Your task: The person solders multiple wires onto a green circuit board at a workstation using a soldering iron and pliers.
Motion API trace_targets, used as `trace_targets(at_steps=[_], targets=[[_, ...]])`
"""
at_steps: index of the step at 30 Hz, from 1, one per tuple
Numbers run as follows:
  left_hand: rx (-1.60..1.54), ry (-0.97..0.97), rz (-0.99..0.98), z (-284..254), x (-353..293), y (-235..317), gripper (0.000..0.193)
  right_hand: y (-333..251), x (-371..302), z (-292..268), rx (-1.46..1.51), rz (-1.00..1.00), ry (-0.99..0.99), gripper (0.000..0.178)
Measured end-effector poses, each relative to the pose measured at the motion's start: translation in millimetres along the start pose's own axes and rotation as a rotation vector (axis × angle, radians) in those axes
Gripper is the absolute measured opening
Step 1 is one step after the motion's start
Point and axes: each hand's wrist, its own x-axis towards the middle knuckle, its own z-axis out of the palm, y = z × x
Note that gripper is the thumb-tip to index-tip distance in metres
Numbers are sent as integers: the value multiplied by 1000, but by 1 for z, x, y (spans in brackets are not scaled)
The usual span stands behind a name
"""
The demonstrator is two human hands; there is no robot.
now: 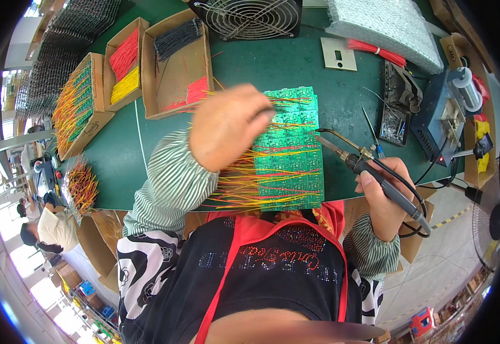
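Observation:
A green panel of circuit boards [289, 163] lies in front of me, with rows of red and yellow wires [235, 180] running across it and off its left side. Over the panel's upper left part is my left hand [230, 126], its fingers curled and pressed together. Motion blurs those fingertips, and what they pinch, if anything, is hidden. My right hand [384, 192] is closed around the dark handle of a soldering iron [384, 189]. A thin curved tube runs along the iron, and its tip points left at the panel's right edge.
Cardboard boxes of cut red, yellow and black wires [176, 66] stand at the upper left, beside a box of wired boards [78, 106]. A black fan [250, 17] is at the back. A blue soldering station [442, 117], a screwdriver [371, 132] and a small tray [395, 123] are right.

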Motion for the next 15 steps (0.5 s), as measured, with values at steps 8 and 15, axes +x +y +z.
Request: trace_targets(at_steps=[8,15], targets=[[113,22,8,12,8,18,14,-1,0,-4,6,-10,27,17],[0,-51,18,31,15,11,17,2,2,-3,10,-5,32,16]])
